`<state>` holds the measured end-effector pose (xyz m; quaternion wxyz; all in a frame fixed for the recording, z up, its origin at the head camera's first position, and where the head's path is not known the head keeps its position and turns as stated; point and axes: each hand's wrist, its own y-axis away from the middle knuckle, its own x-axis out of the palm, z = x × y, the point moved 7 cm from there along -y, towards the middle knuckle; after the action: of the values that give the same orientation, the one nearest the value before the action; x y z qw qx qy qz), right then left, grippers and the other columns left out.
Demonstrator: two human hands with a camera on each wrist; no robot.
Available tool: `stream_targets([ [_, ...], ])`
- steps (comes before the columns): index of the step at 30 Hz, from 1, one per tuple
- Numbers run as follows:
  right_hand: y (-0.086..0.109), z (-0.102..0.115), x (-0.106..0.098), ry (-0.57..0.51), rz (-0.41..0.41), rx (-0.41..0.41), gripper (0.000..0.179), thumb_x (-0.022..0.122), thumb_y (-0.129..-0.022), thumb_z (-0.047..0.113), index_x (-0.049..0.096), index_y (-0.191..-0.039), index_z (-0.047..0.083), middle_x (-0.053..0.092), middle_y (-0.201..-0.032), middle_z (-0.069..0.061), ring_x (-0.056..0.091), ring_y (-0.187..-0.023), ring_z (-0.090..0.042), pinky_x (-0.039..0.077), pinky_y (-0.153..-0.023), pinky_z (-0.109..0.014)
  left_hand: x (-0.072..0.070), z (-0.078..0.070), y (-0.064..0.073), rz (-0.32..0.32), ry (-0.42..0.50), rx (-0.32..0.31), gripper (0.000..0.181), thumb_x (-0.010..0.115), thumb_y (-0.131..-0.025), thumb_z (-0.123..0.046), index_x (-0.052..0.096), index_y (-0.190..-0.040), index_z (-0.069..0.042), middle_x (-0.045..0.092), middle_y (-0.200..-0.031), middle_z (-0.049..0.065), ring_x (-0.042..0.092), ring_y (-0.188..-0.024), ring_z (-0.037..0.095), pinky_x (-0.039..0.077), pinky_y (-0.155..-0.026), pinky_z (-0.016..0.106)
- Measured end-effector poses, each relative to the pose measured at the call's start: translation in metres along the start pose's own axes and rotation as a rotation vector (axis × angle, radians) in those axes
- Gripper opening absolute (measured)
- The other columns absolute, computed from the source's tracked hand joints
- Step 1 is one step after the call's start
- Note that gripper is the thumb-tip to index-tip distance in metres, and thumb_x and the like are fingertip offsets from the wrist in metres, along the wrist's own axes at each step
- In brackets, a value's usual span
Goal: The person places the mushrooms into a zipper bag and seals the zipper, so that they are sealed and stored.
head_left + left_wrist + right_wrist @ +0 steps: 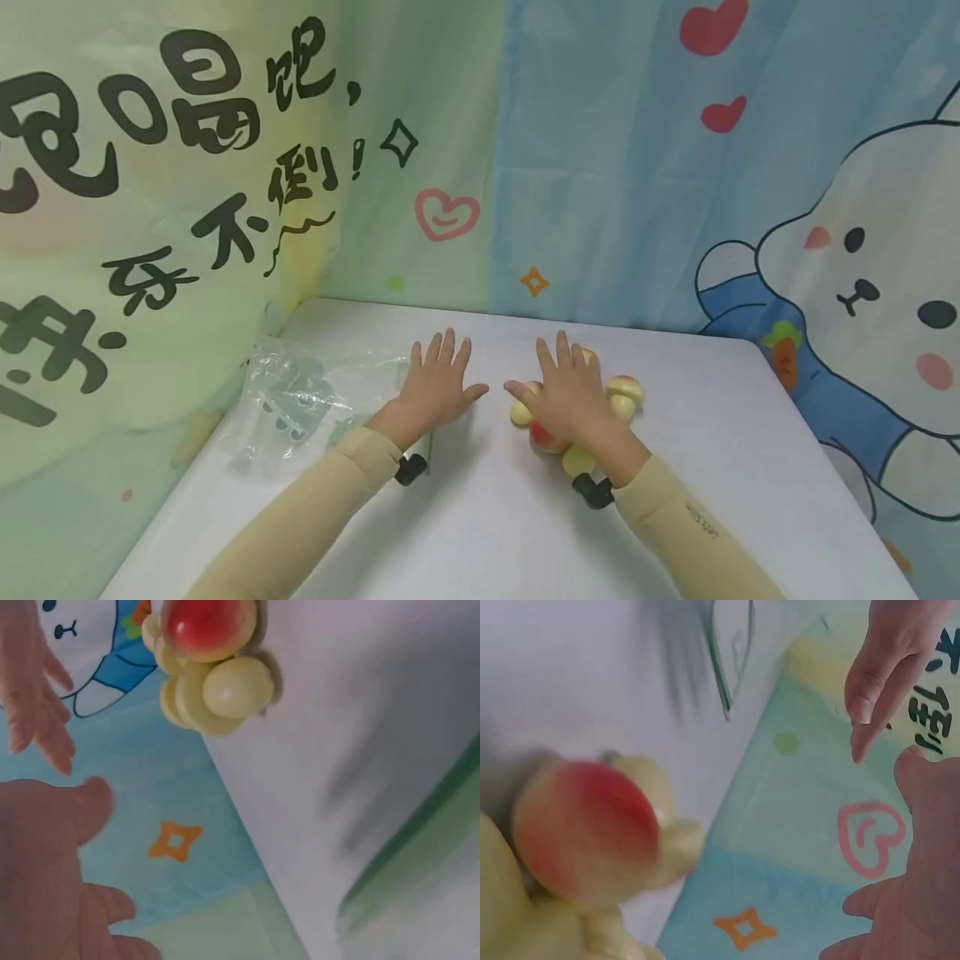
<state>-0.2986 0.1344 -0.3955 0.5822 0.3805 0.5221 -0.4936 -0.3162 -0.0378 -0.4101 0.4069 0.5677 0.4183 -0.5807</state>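
Note:
My left hand [437, 387] is held above the table with straight, spread fingers, nothing in it. Under and beside it lies a clear plastic bag [292, 400] with pale green printing. My right hand [568, 396], also with spread fingers, hovers over a small pile and hides part of it. In the pile are a red and yellow peach-like fruit [546, 437] and several cream mushroom-shaped pieces [625, 392]. The left wrist view shows the fruit [208, 626] against pale rounded pieces [238, 686]. In the right wrist view the fruit [585, 832] looks large and close.
A white table [495, 533] carries everything. Behind it hangs a printed curtain [600, 167] with hearts, black writing and a cartoon bear. Black wrist mounts [410, 469] show under both forearms.

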Motion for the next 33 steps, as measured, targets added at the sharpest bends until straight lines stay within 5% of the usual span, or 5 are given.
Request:
stream_targets([
  [6,0.020,0.031,0.030,-0.038,-0.049,-0.096,0.086,0.046,-0.093,0.065,0.032,-0.152,0.005,0.022,-0.157,-0.025,0.025,-0.141,-0.046,0.018,-0.116,-0.060,0.023,0.012,0.019,-0.023,0.021,-0.073,0.077,0.059,-0.091,-0.056,0.042,-0.146,-0.004,0.037,-0.149,0.024,0.031,-0.139,0.040,0.033,-0.110,0.057],
  [13,0.039,0.065,0.078,-0.114,-0.054,-0.214,0.078,0.053,-0.093,0.059,0.044,-0.144,0.001,0.036,-0.150,-0.027,0.037,-0.135,-0.047,0.029,-0.113,-0.056,0.052,0.029,0.031,-0.049,0.105,-0.136,0.080,0.069,-0.085,-0.052,0.046,-0.141,0.002,0.051,-0.123,0.023,0.047,-0.109,0.036,0.049,-0.086,0.047],
  [20,0.048,0.068,0.123,-0.271,0.048,-0.168,0.075,0.051,-0.095,0.056,0.042,-0.145,0.000,0.034,-0.151,-0.028,0.034,-0.137,-0.047,0.027,-0.113,-0.059,0.090,0.045,0.037,-0.031,0.305,-0.216,0.078,0.070,-0.086,-0.041,0.041,-0.143,0.004,0.052,-0.121,0.023,0.053,-0.107,0.036,0.054,-0.080,0.045],
  [25,0.049,0.068,0.127,-0.338,0.064,-0.142,0.073,0.049,-0.097,0.053,0.040,-0.147,0.001,0.031,-0.153,-0.027,0.030,-0.139,-0.046,0.021,-0.116,-0.057,0.100,0.054,0.039,-0.082,0.437,-0.263,0.058,0.065,-0.089,-0.028,0.050,-0.137,0.001,0.057,-0.117,0.019,0.057,-0.103,0.034,0.055,-0.080,0.047],
  [33,0.043,0.067,0.128,-0.459,0.049,-0.154,0.068,0.049,-0.098,0.050,0.042,-0.146,0.003,0.038,-0.152,-0.019,0.032,-0.141,-0.038,0.018,-0.118,-0.054,0.107,0.038,0.040,-0.152,0.606,-0.193,0.037,0.056,-0.086,-0.007,0.064,-0.122,-0.004,0.068,-0.098,0.011,0.064,-0.088,0.026,0.055,-0.077,0.041],
])
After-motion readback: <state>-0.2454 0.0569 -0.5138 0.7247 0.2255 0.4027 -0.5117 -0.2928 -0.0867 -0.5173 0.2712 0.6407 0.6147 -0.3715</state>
